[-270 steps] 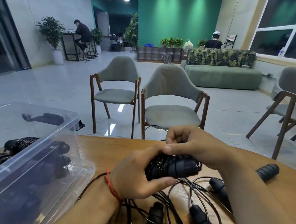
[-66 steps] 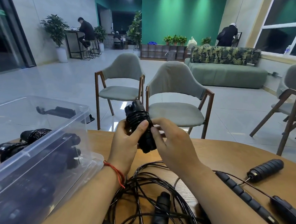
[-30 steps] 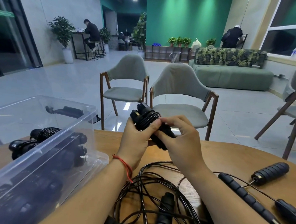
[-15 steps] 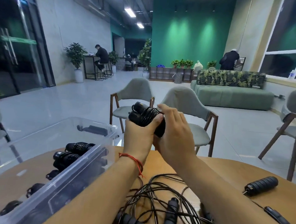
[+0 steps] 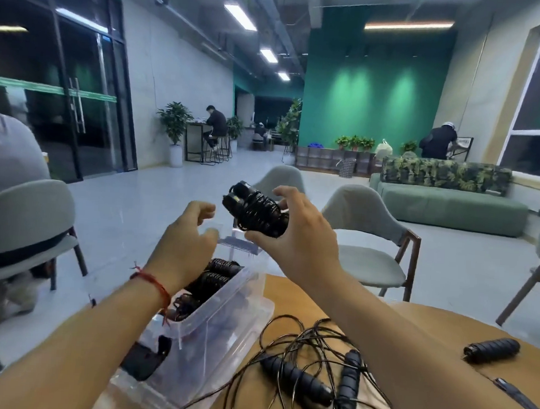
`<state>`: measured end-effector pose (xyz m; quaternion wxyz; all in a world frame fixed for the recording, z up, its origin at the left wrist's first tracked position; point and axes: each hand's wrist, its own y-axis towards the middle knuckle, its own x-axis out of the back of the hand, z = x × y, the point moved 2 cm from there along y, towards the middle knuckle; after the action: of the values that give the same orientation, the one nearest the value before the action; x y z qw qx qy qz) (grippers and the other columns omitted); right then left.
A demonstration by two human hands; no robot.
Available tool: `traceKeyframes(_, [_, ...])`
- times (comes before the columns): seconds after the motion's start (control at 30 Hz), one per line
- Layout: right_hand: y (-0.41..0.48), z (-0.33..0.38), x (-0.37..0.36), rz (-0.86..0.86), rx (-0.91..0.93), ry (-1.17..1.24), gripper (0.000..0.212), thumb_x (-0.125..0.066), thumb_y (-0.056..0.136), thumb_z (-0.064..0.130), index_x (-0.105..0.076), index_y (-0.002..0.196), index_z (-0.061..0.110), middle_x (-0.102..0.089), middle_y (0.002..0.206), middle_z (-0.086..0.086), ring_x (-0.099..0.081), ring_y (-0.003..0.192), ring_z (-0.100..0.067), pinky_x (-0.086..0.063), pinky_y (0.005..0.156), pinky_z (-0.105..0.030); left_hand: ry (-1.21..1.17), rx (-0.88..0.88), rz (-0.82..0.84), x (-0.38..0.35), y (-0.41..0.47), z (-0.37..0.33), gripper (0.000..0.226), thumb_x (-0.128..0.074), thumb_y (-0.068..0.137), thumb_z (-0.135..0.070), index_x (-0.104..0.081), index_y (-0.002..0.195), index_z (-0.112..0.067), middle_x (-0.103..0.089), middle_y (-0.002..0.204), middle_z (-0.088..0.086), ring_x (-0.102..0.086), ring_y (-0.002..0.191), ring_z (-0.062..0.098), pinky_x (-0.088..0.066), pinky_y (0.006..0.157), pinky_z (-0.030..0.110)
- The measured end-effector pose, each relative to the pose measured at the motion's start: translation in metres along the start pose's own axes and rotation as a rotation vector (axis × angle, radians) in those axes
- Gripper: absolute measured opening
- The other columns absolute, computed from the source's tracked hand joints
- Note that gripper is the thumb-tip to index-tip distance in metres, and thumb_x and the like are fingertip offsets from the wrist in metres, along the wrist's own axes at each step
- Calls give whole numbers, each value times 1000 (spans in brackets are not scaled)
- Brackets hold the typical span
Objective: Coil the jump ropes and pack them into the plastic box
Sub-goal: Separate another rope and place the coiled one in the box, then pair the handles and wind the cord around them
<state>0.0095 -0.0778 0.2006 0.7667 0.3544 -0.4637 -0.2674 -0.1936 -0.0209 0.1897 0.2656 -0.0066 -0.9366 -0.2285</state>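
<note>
The left forearm (image 5: 96, 336) hid much of the clear plastic box (image 5: 240, 303) beneath the left hand (image 5: 187, 240), and its walls blurred the contents. Several coiled black jump ropes (image 5: 218, 272) lay inside. The left hand hung loosely curled, holding nothing. Above the box, the right hand (image 5: 295, 237) gripped a wound black jump-rope bundle (image 5: 255, 213). Below the right hand, a loose black rope tangle (image 5: 309, 364) on the round wooden bench (image 5: 454, 329) ran off the bottom edge.
</note>
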Motion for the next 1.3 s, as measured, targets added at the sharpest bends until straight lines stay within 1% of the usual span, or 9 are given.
traceKeyframes(0.07, [5, 18, -15, 87, -32, 57, 78, -87, 77, 64, -50, 136, 30, -64, 117, 7, -60, 103, -15, -48, 76, -34, 228, 32, 25, 25, 2, 31, 39, -53, 101, -13, -55, 138, -26, -62, 142, 1, -57, 129, 25, -46, 110, 39])
traceKeyframes(0.17, [13, 36, -40, 198, -97, 83, 77, -88, 75, 64, -53, 133, 29, -65, 113, 6, -51, 111, -18, -51, 91, -41, 439, 95, 59, 45, 4, 65, 43, -49, 96, -18, -54, 137, -31, -66, 138, 7, -61, 120, 31, -52, 104, 46])
traceKeyframes(0.33, [19, 50, -100, 438, -164, -29, 78, -87, 62, 72, -57, 124, 34, -66, 113, 3, -58, 112, -22, -56, 92, -45, 424, 163, 65, 62, 5, 79, 53, -47, 91, -12, -49, 142, -30, -63, 138, 9, -62, 116, 31, -53, 101, 45])
traceKeyframes(0.43, [16, 60, -128, 675, -131, -124, 75, -92, 65, 63, -60, 123, 28, -66, 116, 1, -60, 108, -25, -56, 88, -41, 409, 208, 142, 61, 4, 82, 57, -47, 87, -16, -46, 143, -27, -61, 138, 10, -62, 110, 29, -55, 98, 44])
traceKeyframes(0.57, [4, 73, -164, 1004, -45, -377, 77, -93, 70, 61, -64, 128, 18, -70, 115, -4, -64, 102, -30, -58, 88, -42, 499, 162, 199, 60, 3, 78, 56, -46, 91, -12, -47, 146, -22, -56, 141, 8, -53, 125, 30, -51, 104, 47])
traceKeyframes(0.63, [1, 73, -176, 1093, -25, -474, 78, -92, 72, 61, -67, 129, 15, -72, 112, -5, -67, 98, -31, -61, 91, -44, 524, 152, 206, 58, 4, 80, 52, -46, 94, -12, -48, 146, -21, -55, 142, 7, -50, 128, 29, -48, 107, 46])
traceKeyframes(0.8, [7, 71, -185, 1115, -58, -507, 76, -93, 70, 61, -70, 126, 16, -69, 105, -5, -67, 95, -31, -62, 89, -44, 581, 136, 237, 53, 7, 84, 51, -47, 99, -16, -46, 149, -21, -51, 141, 11, -56, 119, 30, -50, 108, 44])
traceKeyframes(1.13, [9, 67, -185, 1096, -156, -501, 70, -98, 70, 49, -70, 123, 13, -64, 98, -6, -67, 100, -33, -62, 92, -45, 692, 108, 298, 49, 8, 83, 47, -46, 96, -18, -50, 143, -21, -54, 136, 10, -52, 124, 29, -48, 109, 45])
traceKeyframes(1.3, [8, 71, -176, 1172, -87, -505, 58, -92, 76, 54, -72, 115, 16, -64, 89, -2, -68, 97, -30, -60, 89, -42, 742, 93, 308, 48, 8, 84, 42, -47, 97, -21, -54, 138, -23, -54, 135, 12, -53, 117, 30, -50, 108, 45])
